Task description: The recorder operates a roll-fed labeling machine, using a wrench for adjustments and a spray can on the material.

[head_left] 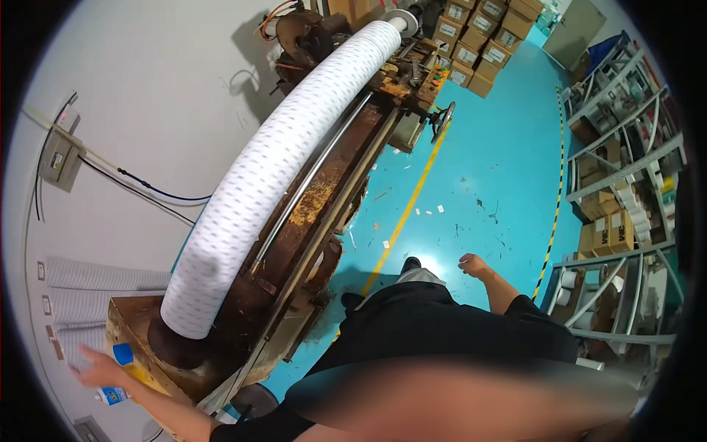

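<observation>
My left hand (103, 368) reaches out past the near end of a rusty lathe-like machine (317, 199), its fingers apart. Close beneath it is a bottle or can with a blue and white label (113, 395); I cannot tell whether they touch. A blue cap (123, 353) shows beside the hand. Along the machine lies a long white roll (272, 162) with a grey dash pattern, its near end by a dark round chuck (177, 342). My right hand (475, 265) hangs over the floor at my right, its fingers curled, with nothing visible in them.
Striped rolls (103, 276) lean by the wall at left. A handwheel (442, 121) sticks out from the machine's far end. Stacked cartons (479, 37) stand beyond it. Metal shelves (626, 169) line the right side. Paper scraps (440, 209) lie on the turquoise floor (501, 169).
</observation>
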A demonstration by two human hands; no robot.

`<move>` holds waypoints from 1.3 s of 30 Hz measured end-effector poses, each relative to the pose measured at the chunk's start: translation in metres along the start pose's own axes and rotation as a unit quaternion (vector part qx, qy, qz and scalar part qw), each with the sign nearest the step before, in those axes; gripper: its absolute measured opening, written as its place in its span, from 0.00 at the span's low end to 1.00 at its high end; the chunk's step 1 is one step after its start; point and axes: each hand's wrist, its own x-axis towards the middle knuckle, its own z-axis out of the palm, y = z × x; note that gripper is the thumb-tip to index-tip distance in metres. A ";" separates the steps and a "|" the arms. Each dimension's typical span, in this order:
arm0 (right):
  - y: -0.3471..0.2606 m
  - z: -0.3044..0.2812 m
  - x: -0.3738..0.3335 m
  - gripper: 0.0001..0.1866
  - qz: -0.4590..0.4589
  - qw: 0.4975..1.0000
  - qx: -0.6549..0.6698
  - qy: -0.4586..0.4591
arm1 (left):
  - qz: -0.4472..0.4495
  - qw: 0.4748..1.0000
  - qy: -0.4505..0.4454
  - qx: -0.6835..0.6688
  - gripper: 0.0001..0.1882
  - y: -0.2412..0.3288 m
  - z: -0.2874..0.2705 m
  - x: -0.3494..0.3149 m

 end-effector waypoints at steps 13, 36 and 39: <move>0.163 -0.079 0.073 0.14 -0.057 0.991 0.121 -0.026 | 0.106 0.824 -0.490 -0.266 0.29 0.404 -0.019 -0.123; 0.229 -0.215 0.147 0.13 0.106 0.934 0.341 -0.014 | 0.098 0.817 -0.568 -0.004 0.49 0.607 -0.055 -0.237; 0.247 -0.206 0.161 0.13 0.118 0.924 0.362 -0.041 | 0.086 0.815 -0.572 0.035 0.46 0.625 -0.073 -0.238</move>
